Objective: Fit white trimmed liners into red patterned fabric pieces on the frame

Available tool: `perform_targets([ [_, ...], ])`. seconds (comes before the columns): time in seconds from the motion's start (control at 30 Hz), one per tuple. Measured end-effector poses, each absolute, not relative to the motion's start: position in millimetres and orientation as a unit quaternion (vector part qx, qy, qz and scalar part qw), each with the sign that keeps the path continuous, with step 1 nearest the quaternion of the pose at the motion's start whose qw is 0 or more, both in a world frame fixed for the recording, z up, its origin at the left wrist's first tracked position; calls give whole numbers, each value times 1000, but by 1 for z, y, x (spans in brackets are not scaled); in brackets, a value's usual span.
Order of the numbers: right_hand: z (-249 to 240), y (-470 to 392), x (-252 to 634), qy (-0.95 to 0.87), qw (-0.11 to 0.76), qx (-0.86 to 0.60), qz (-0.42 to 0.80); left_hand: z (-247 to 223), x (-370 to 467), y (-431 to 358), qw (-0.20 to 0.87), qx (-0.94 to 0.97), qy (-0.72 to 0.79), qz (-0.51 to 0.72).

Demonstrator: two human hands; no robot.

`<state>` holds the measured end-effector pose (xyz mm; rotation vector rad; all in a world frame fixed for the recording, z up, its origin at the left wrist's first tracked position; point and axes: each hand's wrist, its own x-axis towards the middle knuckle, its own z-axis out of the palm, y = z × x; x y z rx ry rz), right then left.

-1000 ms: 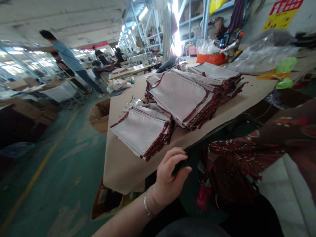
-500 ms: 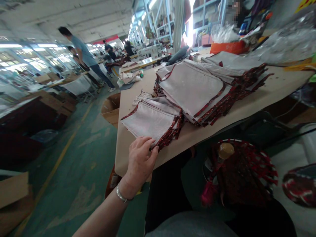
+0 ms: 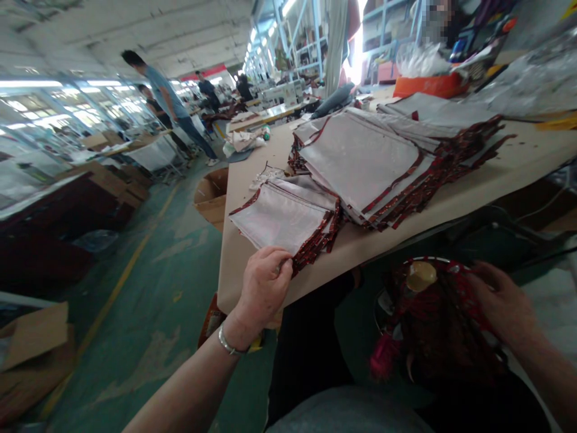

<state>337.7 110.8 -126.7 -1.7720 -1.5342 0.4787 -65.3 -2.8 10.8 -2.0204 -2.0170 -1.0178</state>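
Note:
My left hand (image 3: 267, 281) has its thumb and fingers closed on the near corner of a small stack of pale grey fabric panels (image 3: 282, 215) edged with dark red patterned trim. How many layers are pinched is hidden. A larger stack of similar panels (image 3: 360, 159) lies just behind and to the right on the table. Low on the right, my right hand (image 3: 502, 300) is over the rim of a round basket (image 3: 433, 260) filled with dark red cloth (image 3: 444, 325). Its fingertips are dim and blurred against the red cloth, so their grip is unclear.
The brown-topped table (image 3: 252, 150) has its near edge before my legs. A cardboard box (image 3: 211, 198) stands by its left side. An orange tray (image 3: 430, 85) with clear plastic sits at the back. A person in blue (image 3: 166, 96) stands in the aisle left.
My right hand has come into view at the red cloth basket. The left hand stays at the small stack's corner, its fingers now closed more tightly. The view has shifted slightly.

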Motion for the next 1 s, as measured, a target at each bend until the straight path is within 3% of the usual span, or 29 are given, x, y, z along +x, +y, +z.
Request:
perform_targets([
  [0.07, -76, 100, 315, -573, 455, -664, 157, 13, -65, -2, 58, -656, -677, -329],
  [0.13, -25, 88, 280, -668, 498, -545, 98, 17, -64, -1, 68, -642, -693, -320],
  [0.23, 27, 75, 205, -848, 452, -262, 86, 25, -60, -1, 90, -626, -708, -315],
  [0.33, 44, 79, 125, -930, 330, -156, 47, 32, -58, -4, 112, -626, -707, -310],
  [0.5, 43, 112, 49, -950, 239, -195, -42, 35, -64, -13, 164, -637, -692, -298],
  [0.67, 63, 124, 76, -915, 229, -325, -64, 33, -77, -19, 185, -623, -704, -284],
  [0.77, 65, 95, 120, -904, 296, -300, -70, 29, -70, -19, 90, -591, -725, -342],
  [0.83, 50, 69, 149, -902, 326, -274, -74, 24, -53, -18, -52, -539, -702, -462],
  [0.93, 3, 35, 185, -910, 266, -318, -10, 13, -15, -18, -321, -406, -580, -629],
  [1.0, -31, 20, 203, -901, 192, -374, 104, 2, 11, -18, -479, -309, -505, -648],
])
